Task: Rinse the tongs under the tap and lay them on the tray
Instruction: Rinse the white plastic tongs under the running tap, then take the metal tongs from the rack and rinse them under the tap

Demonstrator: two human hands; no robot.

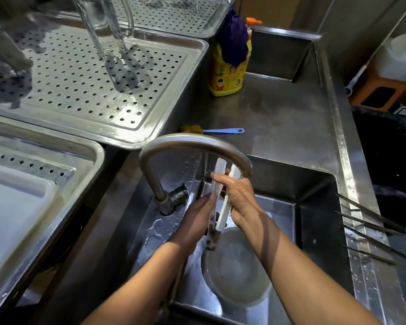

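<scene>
The person is holding a pair of white plastic tongs (223, 198) upright over the stainless-steel sink (314, 207), just under the spout of the curved brushed-steel tap (190, 143), which is arching across at about twelve o'clock from the hands. The right hand (240, 198) is wrapping its fingers around the upper arms of the tongs, pressing them toward each other. The left hand (197, 216) is cupping the lower part from about nine o'clock, its fingers lying along the near arm; how tightly it is gripping cannot be told. The lower tips are pointing down toward a round grey metal bowl (237, 273) sitting in the basin at six o'clock. The right hand is glistening wet, though a stream of water is not clearly showing.

Judging by this, the rinsing step is under way and the laying down is not yet done. A perforated stainless-steel draining tray (150, 118) is waiting at about ten o'clock from the hands, with a clear glass jug (103, 26) standing on it; a second tray (89, 148) is lying at nine o'clock. Which one is meant cannot be told. What is left is finishing the rinse, carrying the tongs up and left, and setting them flat on a bare stretch of tray.
</scene>
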